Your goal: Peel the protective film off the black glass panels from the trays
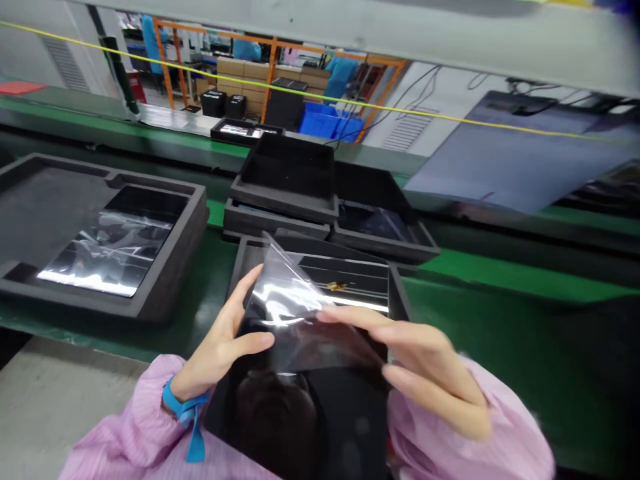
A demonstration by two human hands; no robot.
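A glossy black display panel (240, 413) is tilted up in front of me. My left hand (217, 343) grips its left edge, the thumb lying on the face. Clear protective film (295, 287) covers part of the upper face and lifts at the top left corner into a raised, creased point. My right hand (430, 363) is on the film, index fingertip on its surface and thumb near the panel's right edge. Behind the panel lies a dark foam tray (401, 293) with a shiny panel (367, 275) in it, a small gold-coloured piece showing there.
To the left, a large foam tray (173, 267) holds a film-covered panel (120, 233). Stacked black trays (287, 193) and another tray (425, 243) stand behind on the green bench (480, 333). A grey sheet (500, 153) hangs at right. People in blue are in the background.
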